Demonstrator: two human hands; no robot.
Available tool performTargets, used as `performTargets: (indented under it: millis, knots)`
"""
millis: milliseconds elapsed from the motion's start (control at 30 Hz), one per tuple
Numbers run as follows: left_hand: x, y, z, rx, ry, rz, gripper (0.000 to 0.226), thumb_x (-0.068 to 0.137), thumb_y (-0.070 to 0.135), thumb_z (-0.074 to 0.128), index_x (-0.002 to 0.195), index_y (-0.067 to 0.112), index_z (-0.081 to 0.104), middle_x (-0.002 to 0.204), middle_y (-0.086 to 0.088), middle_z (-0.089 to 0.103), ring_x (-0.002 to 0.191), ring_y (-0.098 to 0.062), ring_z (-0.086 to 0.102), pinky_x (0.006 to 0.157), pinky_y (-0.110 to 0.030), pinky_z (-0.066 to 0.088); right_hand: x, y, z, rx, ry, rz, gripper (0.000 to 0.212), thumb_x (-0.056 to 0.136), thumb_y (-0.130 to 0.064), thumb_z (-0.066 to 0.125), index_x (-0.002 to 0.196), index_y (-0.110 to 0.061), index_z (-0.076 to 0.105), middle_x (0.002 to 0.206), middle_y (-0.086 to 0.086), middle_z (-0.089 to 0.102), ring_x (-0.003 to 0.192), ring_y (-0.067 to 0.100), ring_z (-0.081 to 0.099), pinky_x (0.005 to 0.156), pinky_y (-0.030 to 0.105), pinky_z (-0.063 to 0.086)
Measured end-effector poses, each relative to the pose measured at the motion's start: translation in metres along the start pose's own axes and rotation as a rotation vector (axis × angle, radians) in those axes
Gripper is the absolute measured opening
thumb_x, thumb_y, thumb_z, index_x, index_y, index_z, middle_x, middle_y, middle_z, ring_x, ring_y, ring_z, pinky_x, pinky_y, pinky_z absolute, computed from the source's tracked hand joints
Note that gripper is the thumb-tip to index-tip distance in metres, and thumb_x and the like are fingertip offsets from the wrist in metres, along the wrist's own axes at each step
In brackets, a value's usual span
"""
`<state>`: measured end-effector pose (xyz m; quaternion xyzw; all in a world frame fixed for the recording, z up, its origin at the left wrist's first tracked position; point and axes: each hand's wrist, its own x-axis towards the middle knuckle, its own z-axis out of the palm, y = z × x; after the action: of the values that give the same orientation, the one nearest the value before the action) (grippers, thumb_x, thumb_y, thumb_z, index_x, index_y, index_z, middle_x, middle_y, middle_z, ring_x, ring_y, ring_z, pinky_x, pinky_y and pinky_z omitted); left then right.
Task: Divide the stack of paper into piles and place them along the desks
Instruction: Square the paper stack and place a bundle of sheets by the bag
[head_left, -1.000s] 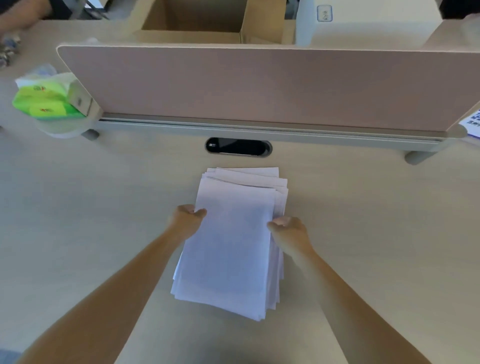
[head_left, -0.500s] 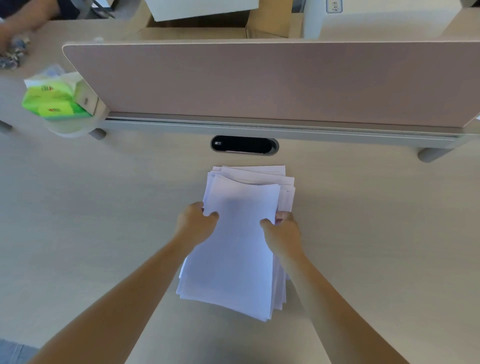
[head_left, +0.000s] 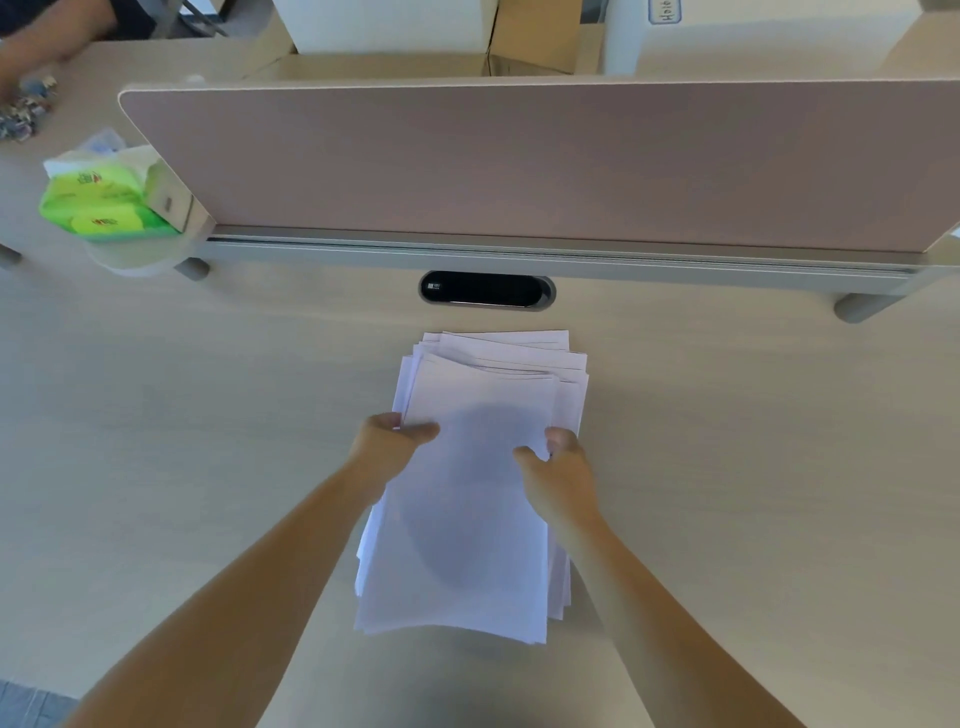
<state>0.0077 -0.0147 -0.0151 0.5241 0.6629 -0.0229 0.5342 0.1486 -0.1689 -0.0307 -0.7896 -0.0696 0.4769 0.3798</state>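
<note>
A loose stack of white paper (head_left: 467, 519) lies on the pale wooden desk (head_left: 208, 441), its sheets fanned out at the far end. My left hand (head_left: 387, 447) grips the stack's left edge, thumb on top of the upper sheets. My right hand (head_left: 558, 467) holds the right edge, thumb on top and fingers curled under the upper sheets. The upper sheets bow up slightly from the rest of the stack at the far end.
A pinkish divider panel (head_left: 519, 166) on a grey rail closes off the desk's far side, with a black cable port (head_left: 485, 290) just in front. A green tissue pack (head_left: 98, 202) sits at the far left. Cardboard boxes (head_left: 530, 41) stand beyond the divider. Another person's arm (head_left: 47, 47) is at top left.
Both hands have shifted inward onto the paper, thumbs now lying on the top sheets. The upper sheets have risen a little at the far end.
</note>
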Motion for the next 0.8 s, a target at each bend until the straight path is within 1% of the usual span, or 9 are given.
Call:
performTargets:
  millis: [100,167,233,300,367,467,567,700,800]
  knots:
    - [0.001,-0.003,0.003,0.109,-0.021,0.017,0.016,0.078,0.033,0.072,0.081,0.019,0.067,0.079,-0.005,0.065,0.079,-0.031,0.063,0.068,-0.037,0.051,0.001,-0.006,-0.006,0.130,-0.005,0.039,0.012,0.084,-0.021,0.056,0.094,-0.019,0.048,0.078,-0.004,0.041,0.045,0.005,0.037,0.040,0.015,0.030]
    - [0.005,-0.008,0.006,0.224,0.055,0.012,0.025,0.072,0.048,0.063,0.075,0.023,0.062,0.087,-0.011,0.062,0.089,-0.039,0.062,0.066,-0.035,0.048,0.003,-0.008,-0.009,0.156,0.010,0.053,0.013,0.084,-0.019,0.056,0.083,-0.016,0.043,0.065,-0.004,0.035,0.040,0.008,0.030,0.035,0.014,0.025]
    - [0.003,-0.009,0.009,0.218,0.090,0.021,0.030,0.069,0.053,0.059,0.072,0.023,0.060,0.103,-0.021,0.060,0.081,-0.037,0.062,0.060,-0.031,0.047,0.001,-0.010,-0.007,0.080,-0.005,0.036,0.016,0.085,-0.026,0.056,0.094,-0.015,0.049,0.080,-0.003,0.046,0.049,0.009,0.040,0.038,0.016,0.031]
    - [-0.009,-0.004,0.010,0.199,0.115,0.058,0.029,0.081,0.042,0.063,0.064,0.021,0.052,0.094,-0.019,0.050,0.058,-0.024,0.050,0.049,-0.022,0.036,-0.002,-0.009,-0.002,-0.060,-0.026,-0.020,0.048,0.084,-0.035,0.053,0.127,-0.014,0.047,0.106,-0.001,0.050,0.066,0.011,0.053,0.043,0.017,0.036]
    - [-0.011,-0.007,0.012,0.199,0.155,0.087,0.031,0.089,0.033,0.061,0.065,0.018,0.048,0.080,-0.006,0.045,0.052,-0.020,0.043,0.045,-0.021,0.029,-0.006,-0.007,0.005,-0.145,-0.055,-0.082,0.062,0.087,-0.036,0.051,0.143,-0.016,0.036,0.125,0.000,0.053,0.078,0.011,0.059,0.041,0.014,0.037]
    - [-0.015,-0.012,0.012,0.238,0.186,0.150,0.027,0.091,0.029,0.058,0.073,0.012,0.048,0.061,0.000,0.043,0.051,-0.020,0.041,0.045,-0.023,0.029,-0.008,-0.005,0.013,-0.125,-0.073,-0.135,0.054,0.085,-0.035,0.053,0.133,-0.013,0.045,0.131,0.004,0.056,0.081,0.010,0.058,0.045,0.013,0.037]
    - [-0.021,-0.012,0.010,0.234,0.172,0.216,0.019,0.092,0.026,0.057,0.078,0.013,0.056,0.060,0.001,0.047,0.051,-0.018,0.044,0.045,-0.024,0.032,-0.004,-0.007,0.013,-0.017,-0.079,-0.089,0.046,0.081,-0.036,0.057,0.122,-0.015,0.054,0.121,0.003,0.056,0.075,0.011,0.056,0.047,0.015,0.038]
    - [-0.030,-0.010,0.004,0.130,0.126,0.264,0.039,0.094,0.026,0.060,0.060,0.018,0.042,0.052,0.005,0.037,0.046,-0.016,0.033,0.045,-0.024,0.028,0.011,-0.005,-0.003,0.039,0.023,0.024,0.035,0.082,-0.042,0.063,0.103,-0.019,0.049,0.105,0.000,0.042,0.073,0.016,0.047,0.052,0.024,0.035]
    - [-0.041,-0.004,-0.009,0.043,0.015,0.335,0.042,0.089,0.032,0.065,0.066,0.002,0.047,0.059,-0.006,0.040,0.051,-0.018,0.034,0.049,-0.026,0.029,0.014,-0.004,-0.018,0.134,0.029,0.005,0.052,0.080,-0.050,0.069,0.117,-0.017,0.056,0.110,-0.003,0.055,0.090,0.018,0.057,0.060,0.024,0.040]
